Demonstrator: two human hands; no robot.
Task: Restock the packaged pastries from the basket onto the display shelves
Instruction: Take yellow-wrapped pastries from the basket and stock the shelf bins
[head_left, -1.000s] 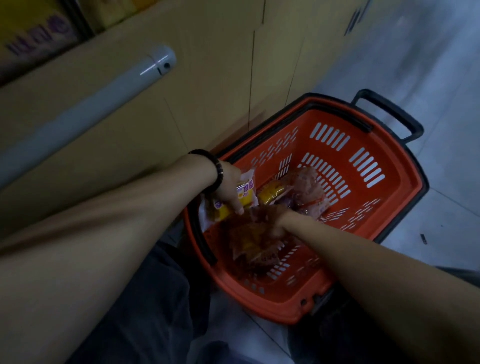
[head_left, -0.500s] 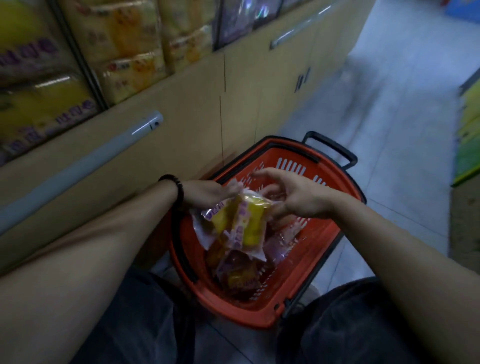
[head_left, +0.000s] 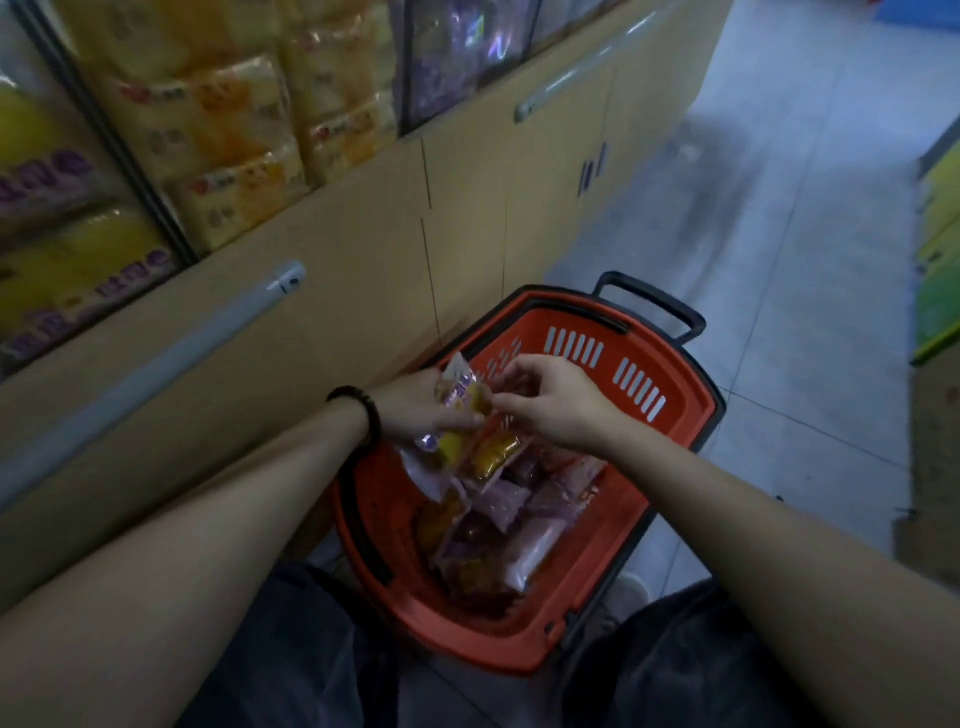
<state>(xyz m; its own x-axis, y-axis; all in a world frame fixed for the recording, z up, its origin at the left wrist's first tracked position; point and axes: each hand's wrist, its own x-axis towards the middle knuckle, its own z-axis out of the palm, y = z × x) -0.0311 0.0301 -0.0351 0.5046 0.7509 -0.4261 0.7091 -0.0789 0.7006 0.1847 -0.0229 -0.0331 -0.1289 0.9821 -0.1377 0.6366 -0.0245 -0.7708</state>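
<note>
Here, both hands meet over the orange basket, which stands on the tiled floor a little toward five o'clock from the picture's middle. The left hand, with a dark bead bracelet at its wrist, grips a small bunch of pastry packets, its thumb laid across their front. The packets are clear wrap with yellow and orange cakes inside and purple print. The right hand, at three o'clock of the bunch, has its fingers curled, and its thumb and forefinger pinch the upper edge of one packet. The bunch hangs over the basket's left side, lifted off the heap below. Under it, at six o'clock, more packets lie piled in the basket, pinkish and orange, overlapping one another. A black carry handle rises at the basket's far end, at twelve o'clock. From nine to eleven o'clock of the basket runs a tan cabinet with a long grey bar on its front. Above that, at ten o'clock in the picture, the display shelves hold large yellow bags, blurred. Dark trousers show at six o'clock.
</note>
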